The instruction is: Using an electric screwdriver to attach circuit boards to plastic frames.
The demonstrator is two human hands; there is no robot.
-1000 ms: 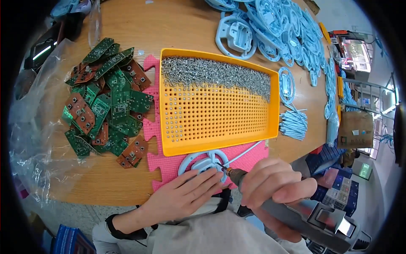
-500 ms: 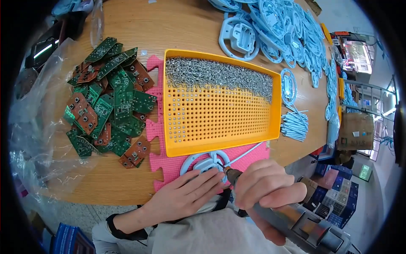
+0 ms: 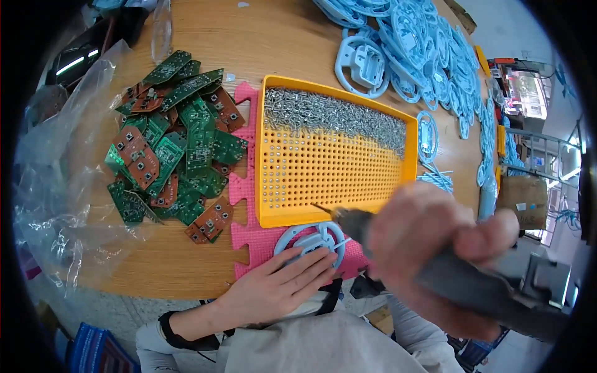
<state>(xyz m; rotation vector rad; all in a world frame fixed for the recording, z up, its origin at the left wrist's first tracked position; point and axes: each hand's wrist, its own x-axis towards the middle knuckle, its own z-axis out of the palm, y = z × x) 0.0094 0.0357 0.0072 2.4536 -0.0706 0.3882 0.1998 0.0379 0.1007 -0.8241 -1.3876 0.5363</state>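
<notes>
My left hand (image 3: 273, 287) lies flat on a light blue round plastic part (image 3: 309, 239) that rests on a pink foam mat (image 3: 249, 233) at the table's near edge. My right hand (image 3: 435, 245) grips a grey electric screwdriver (image 3: 448, 273), raised and blurred. Its bit tip (image 3: 317, 207) points at the near rim of an orange perforated tray (image 3: 323, 174). A heap of small silver screws (image 3: 336, 115) fills the tray's far side.
A pile of green and brown circuit boards (image 3: 174, 149) lies left of the tray, next to crumpled clear plastic bags (image 3: 56, 186). Many light blue plastic parts (image 3: 410, 43) are heaped at the far right of the wooden table (image 3: 205, 37).
My right hand has lifted the screwdriver up and left, from beside the round part to the tray's near edge. My left hand stays on the round part.
</notes>
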